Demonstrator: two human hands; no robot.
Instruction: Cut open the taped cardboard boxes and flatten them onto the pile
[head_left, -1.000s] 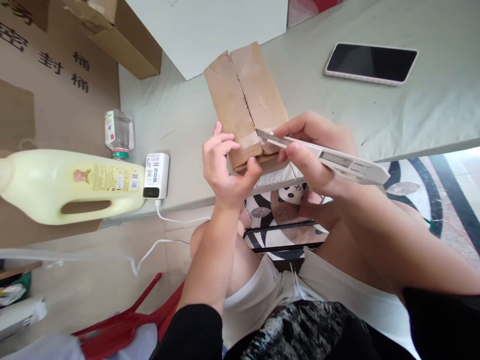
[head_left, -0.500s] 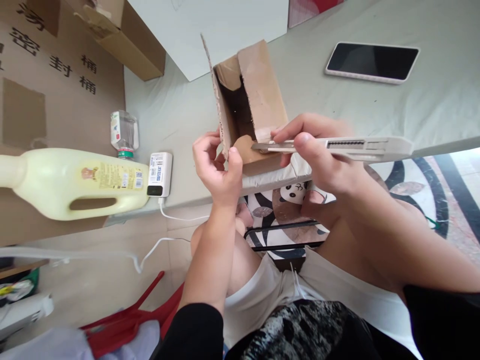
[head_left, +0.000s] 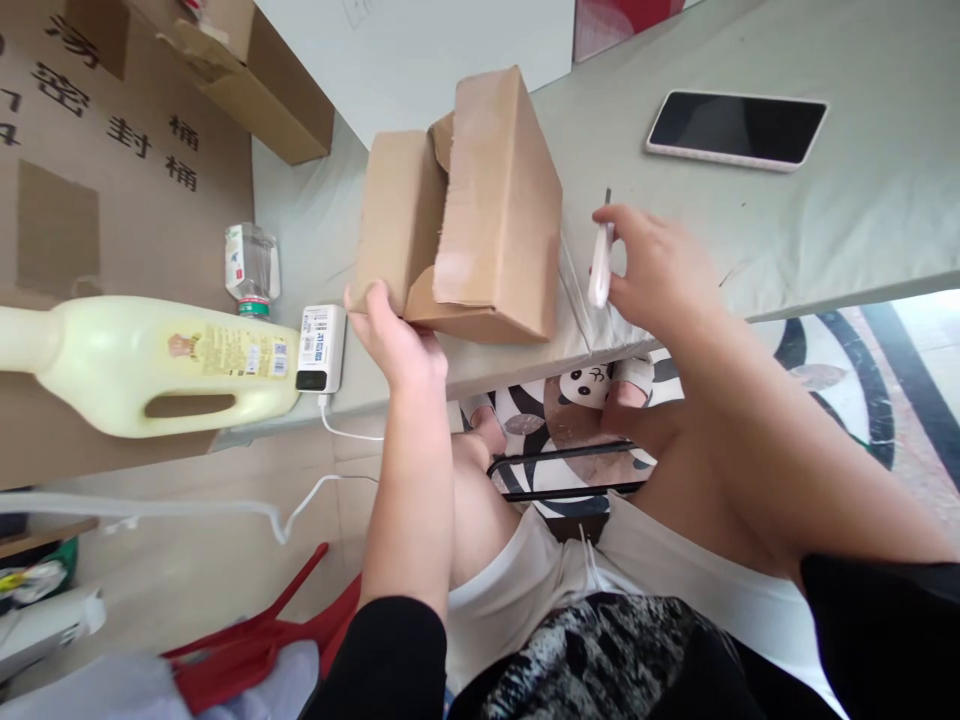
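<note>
A small brown cardboard box [head_left: 501,190] with its flaps partly apart rests on the cloth-covered table, near its front edge. My left hand [head_left: 397,345] grips the box's lower left flap, thumb on the outer face and the other fingers hidden beneath. To the right of the box, and apart from it, my right hand [head_left: 656,265] holds a white utility knife [head_left: 601,265] between thumb and fingers. The knife's blade points away from me, toward the table's far side.
A phone [head_left: 736,130] lies at the right. On the left are a yellowish jug [head_left: 165,365], a clear bottle [head_left: 252,268], a white power bank [head_left: 321,350] with a cable, and cardboard boxes [head_left: 289,90]. A white panel [head_left: 427,50] is behind.
My right hand has drawn the knife away from the box to the right and turned it upright. The box has turned, its left flap folded outward, with my left hand further left.
</note>
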